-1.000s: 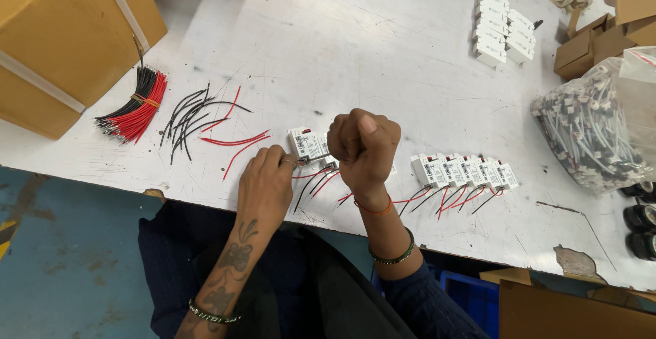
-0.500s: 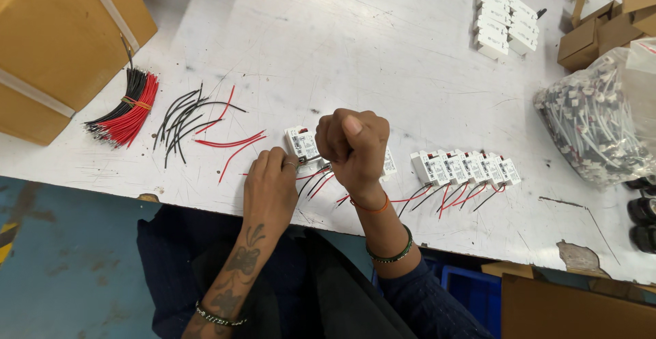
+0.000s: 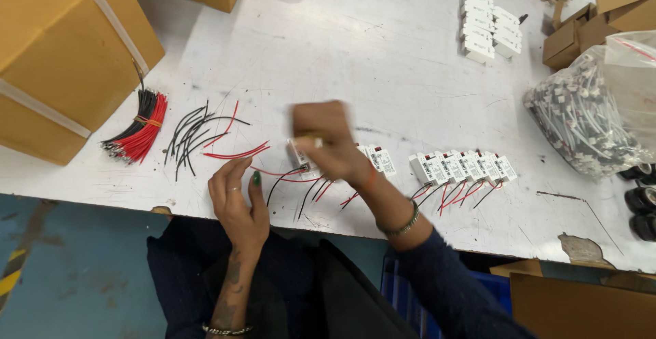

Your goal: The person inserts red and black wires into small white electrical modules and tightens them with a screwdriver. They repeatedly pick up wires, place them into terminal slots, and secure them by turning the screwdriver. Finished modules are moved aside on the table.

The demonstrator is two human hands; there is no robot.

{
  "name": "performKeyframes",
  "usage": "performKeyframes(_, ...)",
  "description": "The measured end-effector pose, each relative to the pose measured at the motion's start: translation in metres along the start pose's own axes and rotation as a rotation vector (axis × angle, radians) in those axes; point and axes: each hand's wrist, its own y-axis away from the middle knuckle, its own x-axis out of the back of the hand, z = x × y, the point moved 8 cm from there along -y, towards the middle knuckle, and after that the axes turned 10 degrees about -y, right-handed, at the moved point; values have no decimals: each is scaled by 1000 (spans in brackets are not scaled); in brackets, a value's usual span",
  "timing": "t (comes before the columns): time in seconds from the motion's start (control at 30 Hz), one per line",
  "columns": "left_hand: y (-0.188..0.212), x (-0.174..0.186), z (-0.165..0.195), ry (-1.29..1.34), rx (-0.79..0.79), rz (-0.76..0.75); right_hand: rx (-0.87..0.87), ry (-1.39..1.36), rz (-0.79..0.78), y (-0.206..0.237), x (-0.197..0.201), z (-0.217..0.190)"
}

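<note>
Far off to the side of the left hand (image 3: 239,206) sits a big brown box (image 3: 65,52) with a pale strap, and a tied bunch of red and black wires (image 3: 134,134) lies beside it. Loose wires (image 3: 205,137) lie near that hand, which rests open at the counter (image 3: 383,59) edge. Just beside it, the blurry right hand (image 3: 328,141) is closed around a small white block (image 3: 301,158) with wires. Past it stands a row of white blocks (image 3: 461,167), then a clear bag (image 3: 588,117). Bare room lies above both hands.
</note>
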Motion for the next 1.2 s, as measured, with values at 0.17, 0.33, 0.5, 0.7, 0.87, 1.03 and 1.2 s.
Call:
performKeyframes(0.17, 5, -3, -12, 65, 49, 22, -94, 391, -512, -23, -67, 62)
performKeyframes(0.33, 7, -3, -18, 117, 89, 29, -165, 484, -604, -7, -67, 83)
performKeyframes(0.5, 8, -4, -23, 162, 110, 32, -412, 548, -365, 33, 20, 55)
performKeyframes(0.7, 7, -1, -24, 184, 108, 33, -767, 854, -32, 116, 104, 13)
performKeyframes(0.87, 2, -1, -33, 392, 215, 30, -879, 787, 207, 170, 102, 9)
performKeyframes(1.03, -10, -34, -36, 330, 338, -261, -958, 808, 238, 174, 92, 15)
performKeyframes(1.2, -7, -67, -1, 239, 134, -437, -987, 874, 133, 158, 66, 30)
